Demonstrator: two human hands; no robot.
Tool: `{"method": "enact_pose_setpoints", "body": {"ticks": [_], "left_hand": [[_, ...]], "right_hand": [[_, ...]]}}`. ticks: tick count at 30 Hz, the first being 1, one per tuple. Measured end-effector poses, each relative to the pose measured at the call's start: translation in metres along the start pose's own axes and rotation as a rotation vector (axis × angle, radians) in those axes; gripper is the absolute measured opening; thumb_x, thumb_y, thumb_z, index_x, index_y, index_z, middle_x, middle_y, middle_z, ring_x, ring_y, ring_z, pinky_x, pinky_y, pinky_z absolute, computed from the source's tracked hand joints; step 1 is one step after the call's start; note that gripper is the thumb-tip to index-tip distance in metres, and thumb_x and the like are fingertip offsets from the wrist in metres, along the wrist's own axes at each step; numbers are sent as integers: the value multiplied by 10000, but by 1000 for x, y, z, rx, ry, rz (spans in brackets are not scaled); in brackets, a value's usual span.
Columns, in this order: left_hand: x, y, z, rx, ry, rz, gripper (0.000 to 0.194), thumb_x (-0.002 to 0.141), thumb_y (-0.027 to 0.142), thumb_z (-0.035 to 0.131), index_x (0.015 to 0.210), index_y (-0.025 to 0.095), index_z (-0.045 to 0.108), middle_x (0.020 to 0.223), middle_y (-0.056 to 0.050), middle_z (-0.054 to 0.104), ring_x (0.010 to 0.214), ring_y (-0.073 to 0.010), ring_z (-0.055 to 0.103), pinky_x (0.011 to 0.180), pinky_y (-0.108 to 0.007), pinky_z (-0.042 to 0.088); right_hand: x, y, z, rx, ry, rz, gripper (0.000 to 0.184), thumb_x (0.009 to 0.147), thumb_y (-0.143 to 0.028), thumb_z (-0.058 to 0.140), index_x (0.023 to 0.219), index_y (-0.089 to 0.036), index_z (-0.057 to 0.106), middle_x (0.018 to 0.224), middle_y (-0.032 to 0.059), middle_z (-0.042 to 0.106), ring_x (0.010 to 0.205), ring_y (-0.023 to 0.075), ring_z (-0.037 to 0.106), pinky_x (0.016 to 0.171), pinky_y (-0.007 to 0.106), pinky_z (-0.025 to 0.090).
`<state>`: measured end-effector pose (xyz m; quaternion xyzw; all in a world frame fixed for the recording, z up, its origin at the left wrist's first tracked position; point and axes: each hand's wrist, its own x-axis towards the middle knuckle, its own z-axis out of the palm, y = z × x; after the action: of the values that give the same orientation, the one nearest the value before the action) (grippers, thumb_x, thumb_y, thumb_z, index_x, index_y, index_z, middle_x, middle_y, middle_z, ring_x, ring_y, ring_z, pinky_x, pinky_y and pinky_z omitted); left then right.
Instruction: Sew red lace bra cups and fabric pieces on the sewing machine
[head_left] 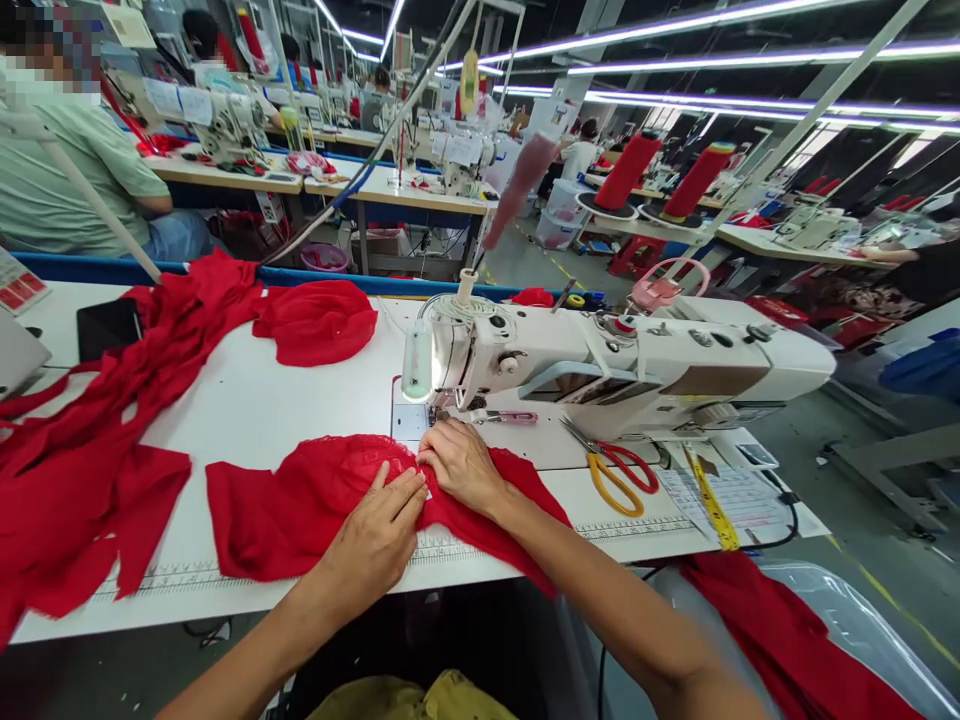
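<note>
A red fabric piece with a lace part point(277, 510) lies across the front of the sewing table, its upper edge near the needle area of a white sewing machine point(637, 350). My left hand point(379, 525) rests on this fabric, fingers stretched out and lying flat. Right beside it, closer to the presser foot, my right hand point(461, 465) has its fingers bent and pinched together on the red fabric. A small white spot, perhaps a label, shows between the hands. The fabric under my palms is hidden.
Scissors with orange and red handles point(619, 475) lie right of my hands, near a yellow tape measure point(712, 500) and papers. More red fabric point(135, 400) is heaped at left, beside a black phone point(109, 328). A clear bin point(847, 610) stands below right. People sit at machines beyond.
</note>
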<state>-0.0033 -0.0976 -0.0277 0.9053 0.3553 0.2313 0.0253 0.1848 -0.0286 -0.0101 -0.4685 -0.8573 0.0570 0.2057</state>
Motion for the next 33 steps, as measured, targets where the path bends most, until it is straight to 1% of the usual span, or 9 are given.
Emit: {"method": "enact_pose_setpoints", "body": {"ticks": [3,5,7,9,14,18,22,28,33], "left_hand": [[4,0,-10,-55,-29,-45,396,964,118,404,1316,140,586,1331,-131,650,1304,-266,567,1146,-576,407],[9,-2,-16,-123,1,-108,337,1015,202,403,1292,167,590,1312,-111,662,1267,-239,597,1122,-515,458],[15,-7,-17,-169,55,-189,306,1044,253,378,1241,181,601,1257,-97,685,1191,-204,643,1065,-415,522],[18,-14,-12,-168,84,-246,300,1053,277,362,1189,175,608,1218,-107,692,1157,-205,658,1019,-382,550],[4,-27,5,-59,43,-291,349,1030,341,421,1304,167,552,1396,-134,601,1341,-290,529,1158,-589,367],[-5,-31,6,30,-27,-280,526,1035,387,412,1515,185,341,1493,-106,521,1404,-264,461,1177,-546,355],[-5,-31,5,86,-23,-257,622,1032,433,427,1575,214,216,1519,-76,495,1416,-243,444,1197,-508,323],[-3,-30,3,141,-34,-212,649,1027,462,443,1571,168,248,1510,-92,504,1389,-248,471,1232,-472,224],[0,-28,-1,163,-60,-203,677,1016,486,464,1561,131,277,1473,-124,539,1335,-289,517,1197,-482,255]], "right_hand": [[-13,-9,-12,4,60,2,281,948,-39,409,1025,-179,641,1007,100,669,960,250,571,876,386,462],[-24,-17,-15,48,96,7,366,955,-20,339,1146,-173,611,1080,112,668,1002,238,590,892,372,492],[-32,-21,-13,111,101,-8,322,992,-85,359,1198,-180,588,1094,98,679,1008,213,618,891,335,524],[-36,-22,-10,157,85,-36,246,1005,-191,462,1219,-187,584,1114,86,692,1038,211,635,926,333,538],[-44,-8,-8,236,3,-2,473,936,-325,642,1366,-172,516,1344,116,624,1266,263,562,1109,455,461],[-51,-1,-12,238,-116,67,689,883,-374,707,1474,-165,418,1478,133,519,1373,294,480,1177,514,383],[-54,3,-13,233,-195,99,794,862,-408,730,1521,-163,360,1534,141,452,1419,305,428,1192,522,363],[-55,8,-14,219,-229,77,825,871,-438,721,1539,-157,328,1537,148,446,1423,306,423,1176,528,388],[-56,10,-13,211,-207,55,825,872,-461,714,1526,-133,333,1487,178,501,1378,316,481,1141,531,432]]}}
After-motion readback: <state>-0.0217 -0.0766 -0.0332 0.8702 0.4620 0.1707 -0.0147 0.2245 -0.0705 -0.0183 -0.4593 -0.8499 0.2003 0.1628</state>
